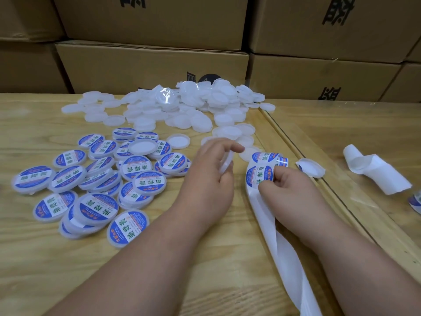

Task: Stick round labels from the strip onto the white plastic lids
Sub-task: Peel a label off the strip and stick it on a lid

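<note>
My left hand (210, 179) grips a bare white plastic lid (227, 161) by its edge, just left of the label strip. My right hand (289, 188) pinches a round blue-and-white label (256, 175) on the strip (268, 224), whose white backing trails down toward the near edge. A second label (265, 156) sits further up the strip. A heap of unlabelled white lids (182, 106) lies at the back of the wooden table (45, 258). Several labelled lids (91, 185) are spread on the left.
Stacked cardboard boxes (155, 62) wall off the back. Crumpled spent backing paper (376, 169) and a torn piece (311, 167) lie on the right, beyond a seam in the table. Part of another label roll (415, 201) shows at the right edge.
</note>
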Available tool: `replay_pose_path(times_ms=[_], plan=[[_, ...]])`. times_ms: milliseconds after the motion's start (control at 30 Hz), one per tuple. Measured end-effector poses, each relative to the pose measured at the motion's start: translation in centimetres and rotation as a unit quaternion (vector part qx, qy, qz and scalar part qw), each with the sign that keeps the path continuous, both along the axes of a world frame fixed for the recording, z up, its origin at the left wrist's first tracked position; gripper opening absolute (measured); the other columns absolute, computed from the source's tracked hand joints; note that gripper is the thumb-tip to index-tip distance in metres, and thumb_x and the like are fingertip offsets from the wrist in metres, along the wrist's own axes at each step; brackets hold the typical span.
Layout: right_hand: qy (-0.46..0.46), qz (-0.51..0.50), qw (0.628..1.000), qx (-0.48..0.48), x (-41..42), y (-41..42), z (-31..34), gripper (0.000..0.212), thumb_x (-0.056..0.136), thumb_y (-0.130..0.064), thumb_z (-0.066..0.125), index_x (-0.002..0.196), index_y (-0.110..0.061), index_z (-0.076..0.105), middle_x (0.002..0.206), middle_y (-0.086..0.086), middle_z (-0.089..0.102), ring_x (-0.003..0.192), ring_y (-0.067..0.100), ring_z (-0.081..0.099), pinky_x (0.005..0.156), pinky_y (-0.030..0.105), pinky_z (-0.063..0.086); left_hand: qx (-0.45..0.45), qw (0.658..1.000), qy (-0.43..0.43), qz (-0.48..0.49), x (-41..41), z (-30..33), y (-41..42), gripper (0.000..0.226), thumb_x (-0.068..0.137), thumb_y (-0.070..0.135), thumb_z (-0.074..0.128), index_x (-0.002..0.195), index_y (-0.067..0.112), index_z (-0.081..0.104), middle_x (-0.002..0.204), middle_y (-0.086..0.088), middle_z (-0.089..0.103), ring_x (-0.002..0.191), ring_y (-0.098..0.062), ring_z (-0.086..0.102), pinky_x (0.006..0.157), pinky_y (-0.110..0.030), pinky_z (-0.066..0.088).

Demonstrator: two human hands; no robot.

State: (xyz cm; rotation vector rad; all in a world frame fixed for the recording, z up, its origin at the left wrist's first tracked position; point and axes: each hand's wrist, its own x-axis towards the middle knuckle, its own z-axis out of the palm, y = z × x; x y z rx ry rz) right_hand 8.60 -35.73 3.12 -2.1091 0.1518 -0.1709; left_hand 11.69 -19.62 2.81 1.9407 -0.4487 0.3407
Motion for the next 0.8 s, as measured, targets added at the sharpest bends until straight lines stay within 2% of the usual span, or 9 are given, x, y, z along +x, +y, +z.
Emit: replay_pose_path(times_ms=[67, 167, 300, 367, 433, 500, 567, 700, 800], plan=[[-0.012, 0.003, 1.000, 0.007, 0.10, -0.05, -0.23, 0.013, 0.086, -0.013, 0.053, 0.078, -0.003, 0.054, 0.054, -0.007, 0.040, 0.047, 0.009, 0.030, 0.043, 0.022, 0.027, 0.026, 0.999, 0.004, -0.046, -0.48, -0.12, -0.33, 0.039, 0.086, 0.002, 0.043, 0.103, 0.036, 0.052, 0.114, 0.010, 0.061, 0.114, -0.006, 0.055, 0.094, -0.021, 0.043], [-0.029, 0.011, 0.999, 0.033, 0.15, 0.23, -0.33, 0.013, 0.088, -0.015, 0.060, 0.079, -0.005, 0.060, 0.055, -0.002, 0.047, 0.051, 0.012, 0.035, 0.051, 0.027, 0.030, 0.061, 0.996, 0.005, -0.069, -0.53, -0.52, -0.55, 0.036, 0.086, 0.004, 0.048, 0.099, 0.037, 0.052, 0.109, 0.014, 0.064, 0.108, -0.008, 0.058, 0.092, -0.027, 0.047], [-0.037, 0.016, 0.995, 0.092, -0.04, 0.73, -0.08, 0.013, 0.092, -0.021, 0.068, 0.079, -0.018, 0.068, 0.072, 0.014, 0.067, 0.057, 0.014, 0.052, 0.055, 0.032, 0.045, 0.072, 0.996, 0.015, -0.050, -0.12, -0.66, -0.41, 0.025, 0.093, 0.013, 0.060, 0.100, 0.037, 0.056, 0.106, 0.015, 0.064, 0.100, -0.003, 0.057, 0.084, -0.019, 0.044], [-0.036, 0.023, 0.994, 0.106, -0.09, 0.83, 0.10, 0.011, 0.092, -0.020, 0.068, 0.081, -0.021, 0.072, 0.082, 0.012, 0.072, 0.065, 0.018, 0.060, 0.066, 0.043, 0.055, 0.074, 0.996, 0.018, -0.041, -0.05, -0.59, -0.42, 0.025, 0.093, 0.016, 0.062, 0.100, 0.040, 0.057, 0.104, 0.017, 0.063, 0.097, -0.001, 0.056, 0.080, -0.011, 0.041], [-0.028, 0.044, 0.992, 0.114, -0.12, 0.79, 0.19, 0.010, 0.092, -0.015, 0.067, 0.089, -0.022, 0.074, 0.085, 0.014, 0.073, 0.072, 0.025, 0.063, 0.076, 0.048, 0.056, 0.069, 0.997, 0.023, -0.039, 0.01, -0.48, -0.45, 0.027, 0.093, 0.016, 0.063, 0.100, 0.042, 0.058, 0.104, 0.018, 0.064, 0.099, 0.000, 0.057, 0.083, -0.012, 0.042], [-0.013, 0.070, 0.992, 0.101, -0.23, 0.73, 0.16, 0.017, 0.089, -0.012, 0.067, 0.094, -0.026, 0.075, 0.075, 0.007, 0.069, 0.067, 0.017, 0.057, 0.066, 0.040, 0.051, 0.061, 0.997, 0.024, -0.033, 0.05, -0.40, -0.41, 0.027, 0.093, 0.016, 0.064, 0.099, 0.042, 0.059, 0.103, 0.018, 0.064, 0.101, 0.000, 0.057, 0.085, -0.015, 0.043], [-0.010, 0.073, 0.993, 0.090, -0.25, 0.73, 0.07, 0.018, 0.088, -0.011, 0.067, 0.093, -0.026, 0.075, 0.073, 0.003, 0.069, 0.066, 0.011, 0.056, 0.065, 0.032, 0.047, 0.051, 0.998, 0.020, -0.026, 0.11, -0.40, -0.35, 0.027, 0.092, 0.017, 0.066, 0.098, 0.042, 0.059, 0.101, 0.018, 0.065, 0.101, 0.001, 0.057, 0.084, -0.013, 0.042], [-0.034, 0.012, 0.994, 0.101, 0.01, 0.62, -0.16, 0.006, 0.088, -0.020, 0.074, 0.082, -0.019, 0.074, 0.078, 0.004, 0.074, 0.067, 0.010, 0.063, 0.068, 0.033, 0.052, 0.035, 0.999, 0.026, -0.021, 0.24, -0.51, -0.32, 0.022, 0.090, 0.023, 0.070, 0.094, 0.043, 0.061, 0.095, 0.021, 0.065, 0.100, 0.003, 0.058, 0.081, -0.009, 0.042], [-0.035, 0.000, 0.994, 0.101, 0.04, 0.65, -0.41, 0.009, 0.086, -0.020, 0.076, 0.078, -0.018, 0.073, 0.070, 0.001, 0.072, 0.058, 0.008, 0.058, 0.059, 0.028, 0.050, 0.012, 0.999, 0.041, -0.031, 0.25, -0.52, -0.24, 0.025, 0.090, 0.025, 0.071, 0.095, 0.046, 0.059, 0.097, 0.026, 0.066, 0.098, 0.004, 0.061, 0.081, -0.014, 0.047]])
